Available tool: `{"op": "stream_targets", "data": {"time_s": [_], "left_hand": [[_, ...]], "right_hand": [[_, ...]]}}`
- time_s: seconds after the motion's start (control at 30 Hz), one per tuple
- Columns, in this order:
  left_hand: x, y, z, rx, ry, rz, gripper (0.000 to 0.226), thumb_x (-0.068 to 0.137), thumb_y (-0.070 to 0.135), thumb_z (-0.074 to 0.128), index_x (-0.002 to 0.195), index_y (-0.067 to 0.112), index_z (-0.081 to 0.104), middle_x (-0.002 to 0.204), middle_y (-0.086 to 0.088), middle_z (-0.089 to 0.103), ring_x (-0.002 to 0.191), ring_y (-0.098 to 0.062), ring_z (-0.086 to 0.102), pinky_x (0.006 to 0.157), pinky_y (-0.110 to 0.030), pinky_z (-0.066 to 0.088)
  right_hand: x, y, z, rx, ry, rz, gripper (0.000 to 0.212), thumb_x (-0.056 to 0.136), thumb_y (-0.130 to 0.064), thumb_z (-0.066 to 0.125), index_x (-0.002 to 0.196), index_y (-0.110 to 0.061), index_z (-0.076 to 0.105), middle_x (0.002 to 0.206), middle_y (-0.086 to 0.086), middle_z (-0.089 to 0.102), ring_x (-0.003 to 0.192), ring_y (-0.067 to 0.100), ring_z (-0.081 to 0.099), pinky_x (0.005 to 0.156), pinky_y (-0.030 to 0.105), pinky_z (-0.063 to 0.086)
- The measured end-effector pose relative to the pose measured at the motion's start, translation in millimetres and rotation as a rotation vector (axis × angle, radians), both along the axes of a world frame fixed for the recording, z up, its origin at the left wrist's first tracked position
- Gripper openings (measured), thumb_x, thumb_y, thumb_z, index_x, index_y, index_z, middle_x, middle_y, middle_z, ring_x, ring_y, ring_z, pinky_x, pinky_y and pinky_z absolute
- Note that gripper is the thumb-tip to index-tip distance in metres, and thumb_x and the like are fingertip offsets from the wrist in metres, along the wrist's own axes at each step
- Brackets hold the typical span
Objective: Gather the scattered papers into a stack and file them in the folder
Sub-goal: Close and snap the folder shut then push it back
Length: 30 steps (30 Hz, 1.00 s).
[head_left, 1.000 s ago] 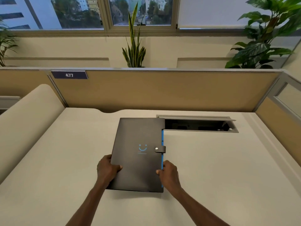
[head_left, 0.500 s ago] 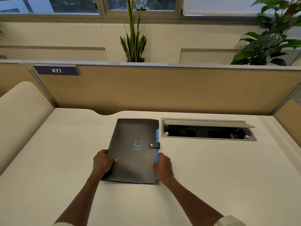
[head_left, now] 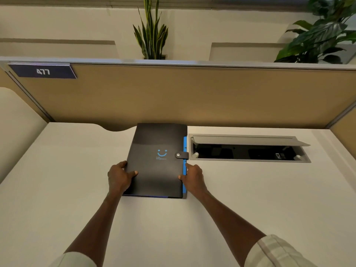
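A black folder [head_left: 158,143] with a blue smile logo lies closed on the white desk [head_left: 250,199], its snap strap fastened on the right edge. Its far edge reaches the partition. A blue strip shows along its right side. My left hand [head_left: 119,178] grips the folder's left edge, thumb on the cover. My right hand [head_left: 192,178] holds the right edge near the blue strip. No loose papers are in sight.
An open cable hatch [head_left: 248,149] with a raised lid sits just right of the folder. A tan partition [head_left: 192,97] with a "477" label [head_left: 43,71] walls the desk's far side. Plants stand behind it. A cream rounded panel [head_left: 17,132] borders the left.
Both hands have slid the closed folder away from me toward the partition, beside the cable hatch. My view has tilted down and moved closer.
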<state>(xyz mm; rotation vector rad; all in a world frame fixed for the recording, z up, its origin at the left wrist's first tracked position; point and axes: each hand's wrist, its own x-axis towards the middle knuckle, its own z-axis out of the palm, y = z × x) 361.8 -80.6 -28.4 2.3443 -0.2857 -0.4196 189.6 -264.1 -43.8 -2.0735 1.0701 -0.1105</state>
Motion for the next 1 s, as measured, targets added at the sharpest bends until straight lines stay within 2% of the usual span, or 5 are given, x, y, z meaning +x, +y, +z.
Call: {"op": "stream_targets", "data": {"time_s": [0.2, 0.37, 0.6, 1.0], "left_hand": [[6, -9, -2, 0.013, -0.010, -0.008, 0.065, 0.081, 0.021, 0.079, 0.138, 0.003, 0.054, 0.133, -0.017, 0.063, 0.120, -0.037, 0.059, 0.105, -0.043, 0.042], [10, -11, -5, 0.024, -0.023, -0.021, 0.066, 0.082, 0.022, 0.079, 0.140, 0.004, 0.053, 0.136, -0.016, 0.061, 0.122, -0.037, 0.058, 0.106, -0.045, 0.041], [9, -11, -7, 0.035, -0.053, -0.034, 0.065, 0.083, 0.024, 0.078, 0.140, 0.005, 0.053, 0.136, -0.017, 0.061, 0.123, -0.038, 0.056, 0.103, -0.045, 0.042], [16, -12, -11, 0.039, -0.039, -0.022, 0.066, 0.083, 0.028, 0.076, 0.142, 0.010, 0.052, 0.140, -0.015, 0.057, 0.124, -0.036, 0.055, 0.107, -0.047, 0.042]], "right_hand": [[9, -12, -3, -0.019, -0.019, 0.008, 0.063, 0.086, -0.021, 0.071, 0.140, -0.003, 0.044, 0.122, 0.016, 0.061, 0.108, 0.028, 0.061, 0.093, 0.030, 0.049], [12, -14, -6, -0.008, -0.005, 0.011, 0.066, 0.088, -0.023, 0.069, 0.144, -0.004, 0.040, 0.130, 0.015, 0.056, 0.113, 0.028, 0.059, 0.096, 0.031, 0.048], [13, -16, -6, -0.065, 0.041, 0.057, 0.064, 0.088, -0.027, 0.069, 0.141, -0.005, 0.043, 0.125, 0.015, 0.058, 0.110, 0.027, 0.059, 0.091, 0.031, 0.050], [17, -16, -10, -0.060, 0.045, 0.045, 0.062, 0.092, -0.027, 0.063, 0.145, -0.008, 0.038, 0.132, 0.014, 0.053, 0.118, 0.028, 0.055, 0.098, 0.033, 0.047]]}}
